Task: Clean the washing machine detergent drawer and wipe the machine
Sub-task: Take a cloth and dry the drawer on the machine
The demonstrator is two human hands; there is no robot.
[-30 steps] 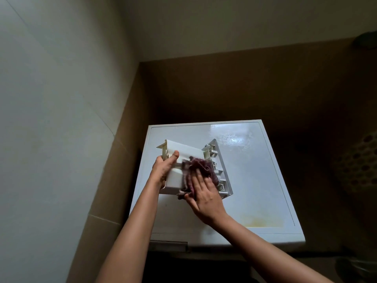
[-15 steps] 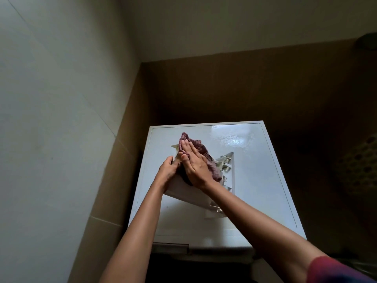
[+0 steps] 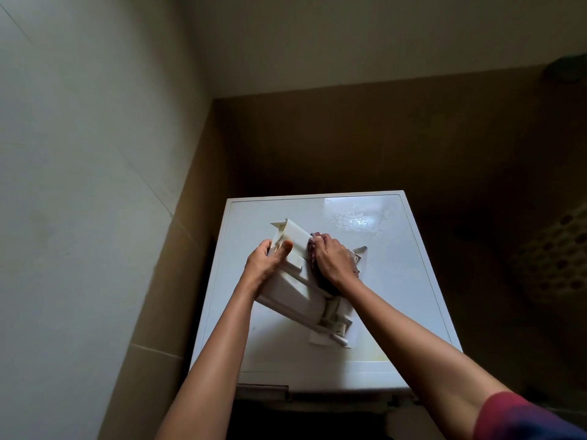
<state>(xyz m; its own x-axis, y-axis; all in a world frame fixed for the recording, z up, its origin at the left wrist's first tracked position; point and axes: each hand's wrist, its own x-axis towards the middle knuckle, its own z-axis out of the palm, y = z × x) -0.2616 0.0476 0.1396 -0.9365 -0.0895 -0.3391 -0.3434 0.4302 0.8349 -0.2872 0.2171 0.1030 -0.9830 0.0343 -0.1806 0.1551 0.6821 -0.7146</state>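
Observation:
The white detergent drawer [image 3: 295,290] rests tilted on the white top of the washing machine [image 3: 390,281], its front panel toward the near right. My left hand [image 3: 266,262] grips the drawer's far left end, thumb over its upper face. My right hand [image 3: 333,258] presses a dark purple cloth [image 3: 313,249] against the drawer's right side; most of the cloth is hidden under the hand.
A pale tiled wall [image 3: 95,185] stands close on the left and a brown tiled wall [image 3: 381,138] behind the machine. A perforated basket [image 3: 559,255] sits in the dark at the right. Wet glare [image 3: 355,220] shows at the top's far side.
The drawer has been turned so more of its long white face shows. My right hand with the cloth slid from the drawer's far top end to its right side.

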